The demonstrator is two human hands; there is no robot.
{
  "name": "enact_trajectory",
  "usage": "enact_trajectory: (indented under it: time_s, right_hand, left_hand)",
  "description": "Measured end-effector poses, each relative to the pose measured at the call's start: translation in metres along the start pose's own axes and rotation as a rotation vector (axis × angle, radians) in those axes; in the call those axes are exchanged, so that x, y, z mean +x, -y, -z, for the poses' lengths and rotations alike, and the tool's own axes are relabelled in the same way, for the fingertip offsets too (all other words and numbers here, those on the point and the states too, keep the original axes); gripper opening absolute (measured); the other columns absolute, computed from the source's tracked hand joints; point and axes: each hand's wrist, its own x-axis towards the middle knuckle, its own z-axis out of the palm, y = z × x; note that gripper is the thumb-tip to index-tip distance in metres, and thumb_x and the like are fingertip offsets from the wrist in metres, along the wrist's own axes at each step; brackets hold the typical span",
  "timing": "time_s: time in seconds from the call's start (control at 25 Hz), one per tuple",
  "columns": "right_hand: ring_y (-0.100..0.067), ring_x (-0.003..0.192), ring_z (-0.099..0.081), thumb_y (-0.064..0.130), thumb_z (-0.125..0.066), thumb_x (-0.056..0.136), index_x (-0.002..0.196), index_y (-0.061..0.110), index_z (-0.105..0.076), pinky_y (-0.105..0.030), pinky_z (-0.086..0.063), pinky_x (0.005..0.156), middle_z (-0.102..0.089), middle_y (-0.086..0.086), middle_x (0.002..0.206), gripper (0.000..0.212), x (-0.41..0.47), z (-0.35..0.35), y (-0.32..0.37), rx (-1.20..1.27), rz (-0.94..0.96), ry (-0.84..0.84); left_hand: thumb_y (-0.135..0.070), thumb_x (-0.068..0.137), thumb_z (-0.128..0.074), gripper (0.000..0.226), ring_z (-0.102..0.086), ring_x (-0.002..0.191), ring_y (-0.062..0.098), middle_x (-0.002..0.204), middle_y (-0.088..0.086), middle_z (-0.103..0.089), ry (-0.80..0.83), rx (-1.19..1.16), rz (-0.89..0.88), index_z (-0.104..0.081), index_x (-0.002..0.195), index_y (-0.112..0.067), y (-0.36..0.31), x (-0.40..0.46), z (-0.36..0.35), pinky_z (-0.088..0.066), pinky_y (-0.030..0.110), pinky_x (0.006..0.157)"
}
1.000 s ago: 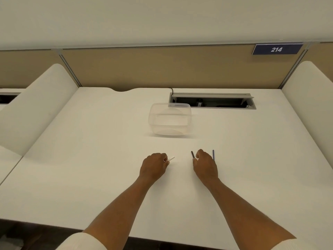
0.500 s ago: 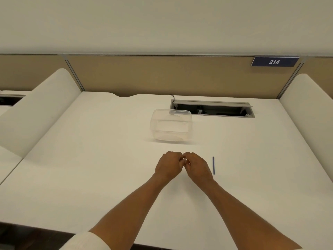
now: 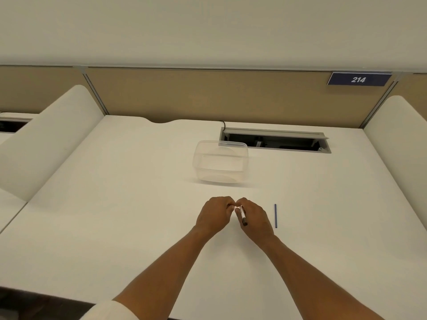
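Note:
My two hands meet just above the white desk (image 3: pixel 115 215), fingertips together. My right hand (image 3: pixel 255 217) holds a white pen with a dark tip (image 3: pixel 243 215), which slants back toward me. My left hand (image 3: pixel 213 214) has its fingers curled at the pen's upper end; what it pinches there is hidden by the fingers. A thin blue stick (image 3: pixel 275 215) lies flat on the desk just right of my right hand. A clear plastic container (image 3: pixel 220 161), with nothing in it, stands beyond the hands.
An open cable tray slot (image 3: pixel 275 140) is set into the desk at the back right. Tan partition panels (image 3: pixel 208 95) close the back, with a sign reading 214 (image 3: pixel 358 79). White curved side dividers (image 3: pixel 46 139) flank the desk.
A second ago my hands were apart, each on a small piece on the desk. They came together in the middle, and the white and dark pieces are now joined in my grip.

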Motion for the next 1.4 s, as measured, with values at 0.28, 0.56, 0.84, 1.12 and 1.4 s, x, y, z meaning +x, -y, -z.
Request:
enact_trajectory:
  time_s: [0.28, 0.56, 0.84, 1.12, 1.4]
  right_hand:
    - [-0.024, 0.064, -0.06, 0.016, -0.045, 0.09, 0.088, 0.022, -0.05, -0.035, -0.05, 0.066, -0.062, -0.002, 0.068, 0.008, 0.004, -0.009, -0.009, 0.051, -0.118, 0.11]
    - [-0.018, 0.063, -0.06, 0.027, -0.053, 0.093, 0.088, 0.018, -0.062, -0.034, -0.051, 0.063, -0.064, 0.003, 0.065, 0.013, 0.006, -0.017, -0.012, 0.047, -0.122, 0.148]
    - [-0.004, 0.064, -0.059, 0.018, -0.058, 0.085, 0.084, 0.023, -0.067, -0.017, -0.044, 0.062, -0.061, 0.013, 0.065, 0.01, 0.01, -0.018, -0.009, 0.099, -0.158, 0.122]
    - [-0.009, 0.067, -0.061, 0.015, -0.06, 0.083, 0.087, 0.021, -0.07, -0.024, -0.049, 0.067, -0.066, 0.008, 0.071, 0.012, 0.009, -0.015, -0.006, 0.105, -0.183, 0.125]
    - [-0.008, 0.068, -0.06, 0.017, -0.059, 0.084, 0.086, 0.023, -0.069, -0.019, -0.044, 0.064, -0.066, 0.008, 0.071, 0.012, 0.01, -0.013, -0.004, 0.082, -0.207, 0.134]
  left_hand:
    - [-0.034, 0.094, -0.056, 0.067, -0.012, 0.149, 0.014, 0.163, -0.005, -0.013, 0.275, 0.144, 0.138, -0.024, 0.151, -0.024, 0.046, -0.01, -0.019, -0.028, 0.04, 0.117]
    - [-0.049, 0.098, -0.042, 0.084, 0.022, 0.147, 0.021, 0.16, 0.003, 0.023, 0.352, 0.295, 0.058, 0.014, 0.153, -0.018, 0.06, -0.021, -0.04, 0.007, 0.042, 0.121]
    - [-0.05, 0.098, -0.039, 0.083, 0.023, 0.147, 0.02, 0.16, 0.002, 0.024, 0.348, 0.298, 0.045, 0.015, 0.152, -0.018, 0.064, -0.022, -0.043, 0.009, 0.042, 0.121]
    - [-0.05, 0.097, -0.041, 0.084, 0.022, 0.147, 0.02, 0.16, 0.002, 0.024, 0.335, 0.278, 0.048, 0.014, 0.152, -0.019, 0.065, -0.022, -0.043, 0.009, 0.041, 0.121]
    - [-0.049, 0.097, -0.043, 0.084, 0.022, 0.147, 0.019, 0.16, 0.001, 0.023, 0.327, 0.255, 0.05, 0.013, 0.153, -0.019, 0.065, -0.022, -0.043, 0.009, 0.041, 0.121]
